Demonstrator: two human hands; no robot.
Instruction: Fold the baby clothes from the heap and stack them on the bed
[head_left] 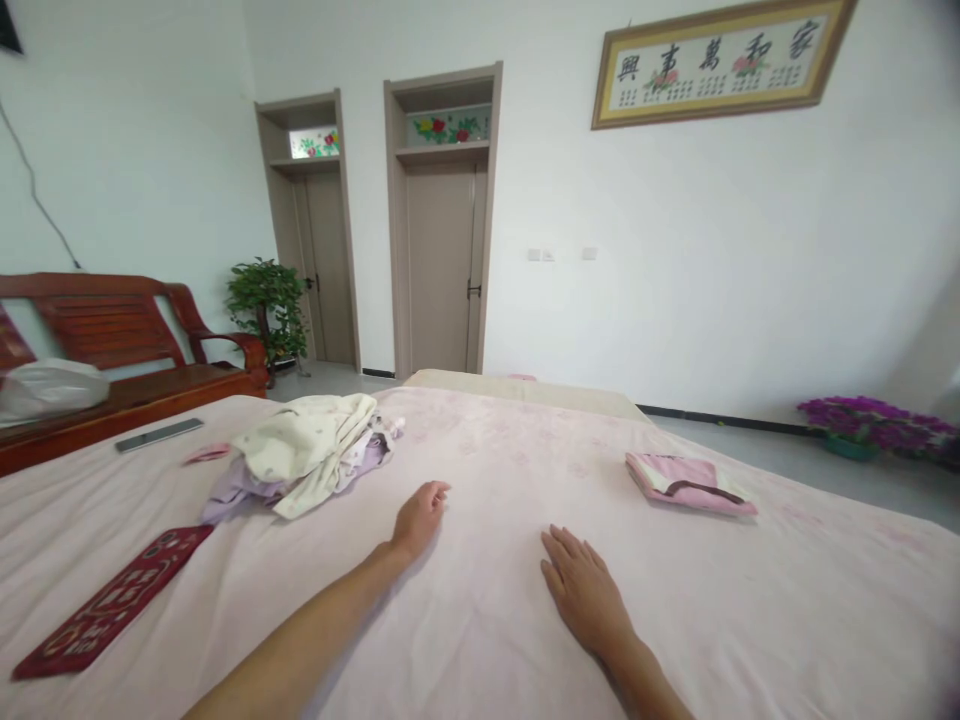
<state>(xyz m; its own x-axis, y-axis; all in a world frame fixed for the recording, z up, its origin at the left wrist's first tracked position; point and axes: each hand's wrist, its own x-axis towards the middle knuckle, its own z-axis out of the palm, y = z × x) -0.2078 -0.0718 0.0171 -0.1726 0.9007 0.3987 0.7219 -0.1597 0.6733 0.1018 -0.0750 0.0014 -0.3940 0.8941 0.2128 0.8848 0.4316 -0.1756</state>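
My left hand [421, 522] rests low over the pink bed sheet [495, 620], its fingers loosely bent and nothing visible in them. To its left lies a crumpled heap of clothes [307, 440], cream cloth on top and lilac cloth beneath. My right hand [585, 590] is palm down on or just above the sheet, with fingers stretched out and holding nothing. Beyond it, to the right, sits a folded pink and white garment [690, 483] with a dark brown strip across its front. Neither hand touches the clothes.
A dark red embroidered cloth strip [112, 605] and a phone [159, 435] lie on the bed's left side. A wooden bench [112, 330] with a plastic bag [56, 388], a potted plant [266, 300] and purple flowers [877, 420] stand around the bed.
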